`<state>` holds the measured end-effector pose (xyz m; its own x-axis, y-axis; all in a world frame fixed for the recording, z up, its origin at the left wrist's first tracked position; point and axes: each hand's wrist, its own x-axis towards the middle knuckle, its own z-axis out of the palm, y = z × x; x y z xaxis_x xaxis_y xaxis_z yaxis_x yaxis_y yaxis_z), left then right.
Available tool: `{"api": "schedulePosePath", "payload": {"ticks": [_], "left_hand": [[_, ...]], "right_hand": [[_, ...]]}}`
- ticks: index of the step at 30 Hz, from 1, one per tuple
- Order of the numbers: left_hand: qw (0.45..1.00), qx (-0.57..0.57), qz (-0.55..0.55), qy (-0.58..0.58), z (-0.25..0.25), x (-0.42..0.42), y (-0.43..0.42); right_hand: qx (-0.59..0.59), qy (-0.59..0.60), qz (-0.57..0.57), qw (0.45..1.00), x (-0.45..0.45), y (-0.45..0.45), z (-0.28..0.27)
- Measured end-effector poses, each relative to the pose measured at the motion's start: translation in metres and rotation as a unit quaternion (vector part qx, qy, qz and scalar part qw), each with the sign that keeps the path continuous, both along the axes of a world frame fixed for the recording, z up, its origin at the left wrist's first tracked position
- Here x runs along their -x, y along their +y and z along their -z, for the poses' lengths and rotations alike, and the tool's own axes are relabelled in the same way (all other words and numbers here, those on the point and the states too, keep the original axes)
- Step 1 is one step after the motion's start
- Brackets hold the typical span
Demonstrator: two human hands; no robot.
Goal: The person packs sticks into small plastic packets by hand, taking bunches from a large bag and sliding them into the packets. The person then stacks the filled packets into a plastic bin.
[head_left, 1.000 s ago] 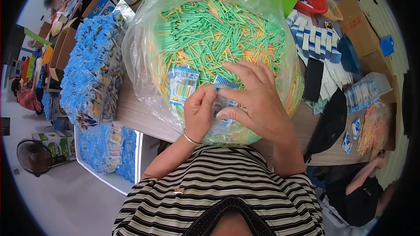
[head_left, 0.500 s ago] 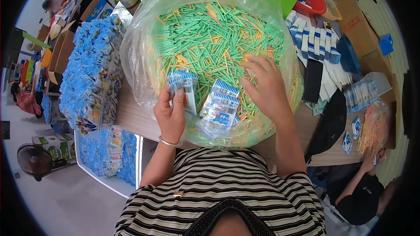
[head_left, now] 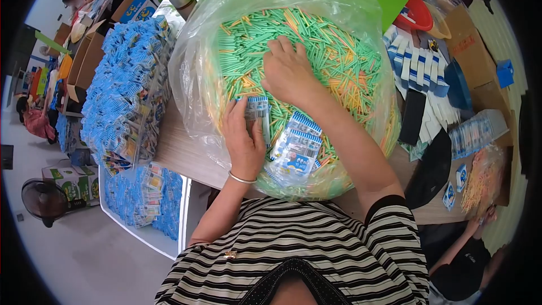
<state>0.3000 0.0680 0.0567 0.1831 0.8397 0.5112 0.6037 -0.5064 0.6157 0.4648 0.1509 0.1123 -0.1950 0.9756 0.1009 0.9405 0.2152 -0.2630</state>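
A big clear plastic bag [head_left: 189, 73], its mouth wide, is filled with small thin sticks [head_left: 350, 51], mostly green with some orange, yellow and pink. My left hand [head_left: 244, 144] closes on small blue-and-white plastic packets [head_left: 261, 112] at the near left of the pile, thumb on their edge. Over the middle of the pile, my right hand [head_left: 288, 73] has its fingers bent down among the green sticks; the fingertips are partly hidden. More blue-and-white packets [head_left: 302, 149] lie stacked on the sticks between my forearms.
Left of the bag stands a tall heap of blue packets [head_left: 121, 90]; below it is a white bin [head_left: 186, 209] of more packets. Right lie a black phone [head_left: 413, 117], white-and-blue cartons [head_left: 420, 70] and a black cloth item [head_left: 432, 172]. Other people sit nearby.
My right hand has moved left and forward, down onto the sticks. My left hand still has packets, its fingers now more spread along them. The whole view has shifted slightly.
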Motion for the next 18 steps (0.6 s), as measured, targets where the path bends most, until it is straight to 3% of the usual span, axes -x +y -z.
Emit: {"api": "schedulePosePath", "payload": {"ticks": [7,12,15,18], "left_hand": [[0.999,-0.008,-0.031,0.011,0.002,-0.006,0.001],[1.000,0.002,-0.028,0.003,-0.001,-0.005,0.000],[0.999,0.015,-0.018,-0.028,-0.009,-0.004,-0.004],[0.989,-0.095,-0.055,0.104,-0.031,-0.001,-0.009]], "right_hand": [[-0.077,-0.054,0.038,0.995,0.012,0.006,0.019],[-0.102,-0.048,0.040,0.993,0.006,0.007,0.034],[-0.111,0.014,0.053,0.992,-0.008,0.006,0.039],[-0.134,0.097,0.037,0.986,-0.028,0.002,0.029]]}}
